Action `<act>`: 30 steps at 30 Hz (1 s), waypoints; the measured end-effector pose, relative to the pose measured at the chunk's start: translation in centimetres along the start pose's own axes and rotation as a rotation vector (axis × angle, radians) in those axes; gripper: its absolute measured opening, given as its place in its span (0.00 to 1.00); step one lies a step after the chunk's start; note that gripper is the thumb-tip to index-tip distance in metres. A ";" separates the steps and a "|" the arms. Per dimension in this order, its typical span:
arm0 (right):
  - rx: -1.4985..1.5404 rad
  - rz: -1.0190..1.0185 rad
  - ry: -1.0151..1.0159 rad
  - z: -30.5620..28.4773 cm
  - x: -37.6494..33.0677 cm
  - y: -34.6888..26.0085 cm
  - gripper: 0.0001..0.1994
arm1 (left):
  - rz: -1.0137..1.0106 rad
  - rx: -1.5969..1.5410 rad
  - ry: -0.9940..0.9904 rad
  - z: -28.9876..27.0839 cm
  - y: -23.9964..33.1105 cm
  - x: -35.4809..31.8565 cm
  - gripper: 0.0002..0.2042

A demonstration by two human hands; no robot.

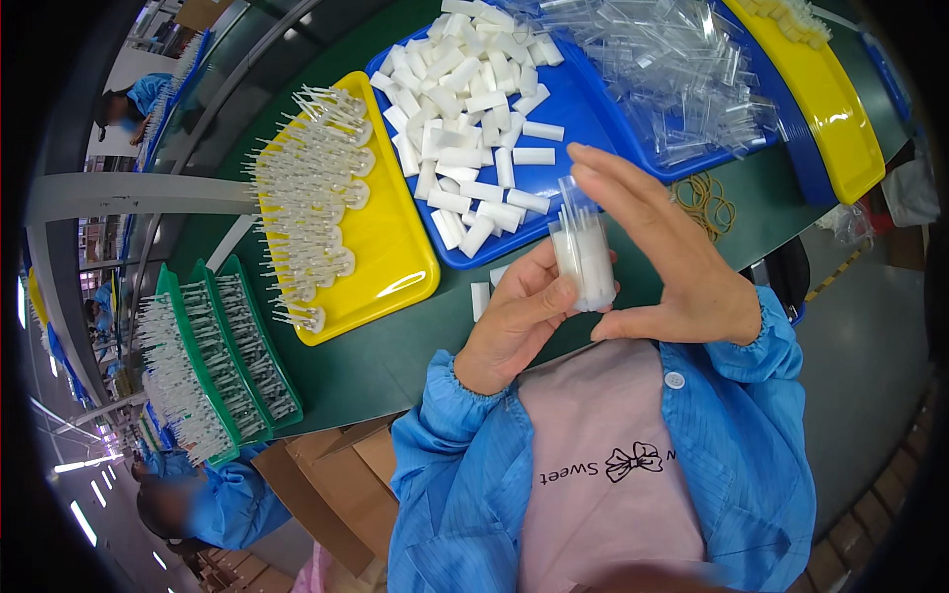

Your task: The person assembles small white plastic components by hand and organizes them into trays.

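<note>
My left hand [516, 321] grips a clear plastic sleeve [566, 196] upright in front of my chest, thumb across its front. Inside sits a white piece [590, 262], with thin pale sticks rising above it toward the sleeve's top. Just to the right, my right hand [674, 262] is open, its fingers stretched out and its thumb spread apart near the sleeve's lower end. Whether the right fingertips touch the sleeve, I cannot tell. Beyond both hands, a blue tray [583, 183] holds a heap of white cylinders [460, 109].
Clear sleeves [682, 74] fill another blue tray at the back right. Left stands a yellow tray [395, 287] of white stick pieces, and nearer a green rack [222, 381] of similar pieces. Rubber bands [707, 206] lie right. A cardboard box [326, 484] stands below the table edge.
</note>
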State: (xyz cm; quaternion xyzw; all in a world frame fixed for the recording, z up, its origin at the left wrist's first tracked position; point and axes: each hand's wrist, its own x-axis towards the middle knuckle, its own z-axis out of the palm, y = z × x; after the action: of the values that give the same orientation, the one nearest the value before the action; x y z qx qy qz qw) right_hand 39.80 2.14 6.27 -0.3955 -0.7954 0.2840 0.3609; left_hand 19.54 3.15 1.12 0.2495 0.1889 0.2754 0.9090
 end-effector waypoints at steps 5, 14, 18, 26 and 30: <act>-0.045 -0.004 -0.038 0.8 0.2 0.3 0.52 | 0.021 0.043 0.029 -0.3 -0.5 -0.2 0.29; -0.009 0.049 0.034 2.9 -0.1 0.2 0.38 | -0.026 -0.194 0.042 -0.6 -0.4 0.1 0.27; -0.012 -0.012 0.041 3.5 -0.2 0.2 0.37 | -0.002 -0.253 0.026 -0.8 -0.5 0.5 0.26; -0.169 -0.020 0.113 3.2 0.2 0.4 0.33 | -0.034 -0.289 0.030 -0.9 -0.3 0.7 0.23; -0.227 -0.063 0.096 3.2 0.1 0.2 0.33 | -0.023 -0.337 0.004 -0.9 -0.8 0.6 0.19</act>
State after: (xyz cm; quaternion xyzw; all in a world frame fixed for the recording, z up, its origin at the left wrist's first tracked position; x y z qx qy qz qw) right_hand 37.28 1.76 4.25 -0.4220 -0.8161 0.1614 0.3603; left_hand 19.93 3.23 -0.16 0.0909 0.1445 0.2933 0.9406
